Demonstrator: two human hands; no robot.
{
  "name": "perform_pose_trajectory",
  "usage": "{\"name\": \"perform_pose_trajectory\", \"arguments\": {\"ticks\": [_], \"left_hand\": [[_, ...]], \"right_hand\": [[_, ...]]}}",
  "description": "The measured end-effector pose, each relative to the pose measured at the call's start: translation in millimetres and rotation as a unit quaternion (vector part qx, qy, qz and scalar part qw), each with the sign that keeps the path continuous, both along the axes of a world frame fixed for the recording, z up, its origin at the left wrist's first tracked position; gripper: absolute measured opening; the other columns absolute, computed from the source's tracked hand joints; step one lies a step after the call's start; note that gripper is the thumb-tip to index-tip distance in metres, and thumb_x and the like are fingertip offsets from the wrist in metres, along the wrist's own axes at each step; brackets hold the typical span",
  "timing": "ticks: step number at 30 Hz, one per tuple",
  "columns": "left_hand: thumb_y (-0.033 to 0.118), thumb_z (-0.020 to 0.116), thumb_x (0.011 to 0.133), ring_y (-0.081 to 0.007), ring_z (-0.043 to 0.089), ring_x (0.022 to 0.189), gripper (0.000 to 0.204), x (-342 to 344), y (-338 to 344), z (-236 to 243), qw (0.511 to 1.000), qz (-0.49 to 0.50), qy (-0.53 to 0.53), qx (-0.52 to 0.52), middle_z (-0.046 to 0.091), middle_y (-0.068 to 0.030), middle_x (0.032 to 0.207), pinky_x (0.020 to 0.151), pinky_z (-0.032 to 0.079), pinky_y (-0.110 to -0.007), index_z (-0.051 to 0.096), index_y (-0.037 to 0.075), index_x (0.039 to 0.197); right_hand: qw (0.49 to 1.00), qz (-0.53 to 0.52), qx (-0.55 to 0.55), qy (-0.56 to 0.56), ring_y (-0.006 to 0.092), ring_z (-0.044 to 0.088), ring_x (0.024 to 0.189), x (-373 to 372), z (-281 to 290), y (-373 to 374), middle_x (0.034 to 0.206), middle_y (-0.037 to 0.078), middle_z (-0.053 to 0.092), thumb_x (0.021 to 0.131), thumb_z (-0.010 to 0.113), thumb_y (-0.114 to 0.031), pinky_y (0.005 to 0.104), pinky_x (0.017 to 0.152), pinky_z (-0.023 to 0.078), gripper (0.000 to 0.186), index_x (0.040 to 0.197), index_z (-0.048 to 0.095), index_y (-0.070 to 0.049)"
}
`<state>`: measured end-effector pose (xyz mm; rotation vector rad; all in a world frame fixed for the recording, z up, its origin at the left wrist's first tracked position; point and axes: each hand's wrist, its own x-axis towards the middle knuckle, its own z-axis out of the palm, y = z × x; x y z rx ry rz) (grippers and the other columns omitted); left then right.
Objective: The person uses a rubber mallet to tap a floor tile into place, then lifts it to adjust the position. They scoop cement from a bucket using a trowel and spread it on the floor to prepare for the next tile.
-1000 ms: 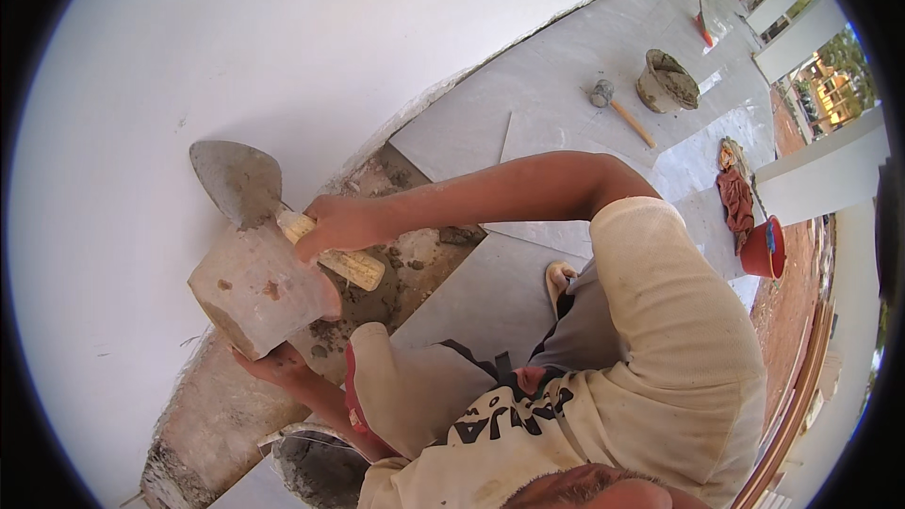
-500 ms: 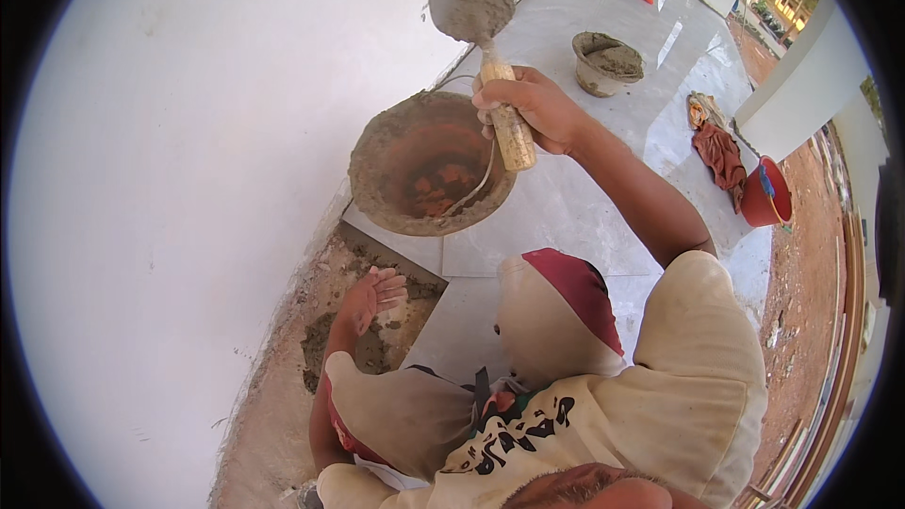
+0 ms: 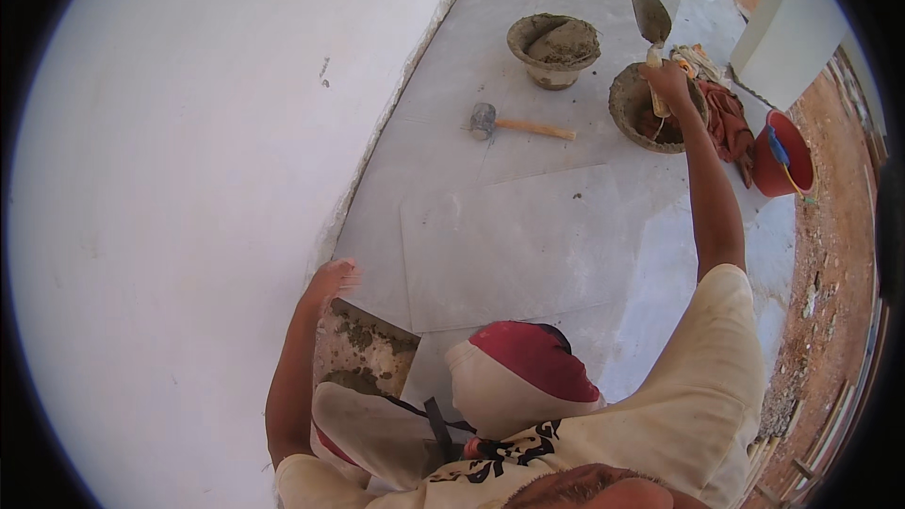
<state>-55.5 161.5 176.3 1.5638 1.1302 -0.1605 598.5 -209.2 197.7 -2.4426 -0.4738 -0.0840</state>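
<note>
My right hand (image 3: 667,83) is closed around the light handle of a trowel (image 3: 650,11), its mortar-smeared blade pointing up and away. Under that hand is a mortar-crusted bucket (image 3: 630,113), with a thin wire handle rising toward my fingers. Whether the bucket hangs or rests on the floor, I cannot tell. My left hand (image 3: 335,278) is beside the white wall, at the edge of the grey tiles; its fingers are smeared by motion. Just below it lies an untiled patch (image 3: 363,344) with lumps of wet mortar.
A mallet (image 3: 528,127) with a wooden handle lies on the tiles. Beyond it stands a mortar-filled bucket (image 3: 556,47). To the right are a brown cloth (image 3: 728,132), a red bucket (image 3: 784,155) and a white pillar (image 3: 787,24). The white wall (image 3: 189,179) bounds the left.
My right hand has carried the trowel and the crusted bucket from beside the wall to the far right, near the cloth. My left hand has moved up from the mortar patch. The mallet now shows.
</note>
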Motion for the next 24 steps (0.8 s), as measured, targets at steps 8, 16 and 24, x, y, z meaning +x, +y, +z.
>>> {"name": "perform_pose_trajectory", "arguments": {"ticks": [8,16,24], "left_hand": [[0.045,0.062,0.092,-0.0228,0.061,0.102,0.055,228,-23,6,0.976,-0.18,-0.002,0.119,0.066,-0.0132,0.11,0.089,0.046,-0.036,0.061,0.0,0.124],[0.039,0.065,0.09,-0.0229,0.063,0.098,0.045,436,-73,-13,0.952,-0.25,-0.056,0.168,0.068,-0.0145,0.105,0.086,0.048,-0.034,0.067,0.0,0.113],[0.038,0.064,0.088,-0.0354,0.06,0.115,0.054,580,-105,-50,0.868,-0.324,-0.119,0.358,0.064,-0.0229,0.118,0.098,0.046,-0.041,0.062,-0.004,0.121]], "right_hand": [[0.949,-0.101,-0.121,-0.271,0.0442,0.066,0.089,61,-48,-58,0.09,0.024,0.07,0.077,0.067,-0.036,0.0491,0.085,0.052,0.053,0.107,0.066,0.007],[0.951,-0.031,0.228,0.207,0.0204,0.065,0.06,-82,-149,-65,0.069,0.012,0.064,0.084,0.066,-0.022,0.0367,0.06,0.051,0.029,0.098,0.058,0.002],[0.986,0.01,0.036,0.164,0.0385,0.065,0.092,-88,-272,-118,0.097,0.022,0.067,0.08,0.071,-0.03,0.0434,0.082,0.051,0.039,0.103,0.065,0.001]]}}
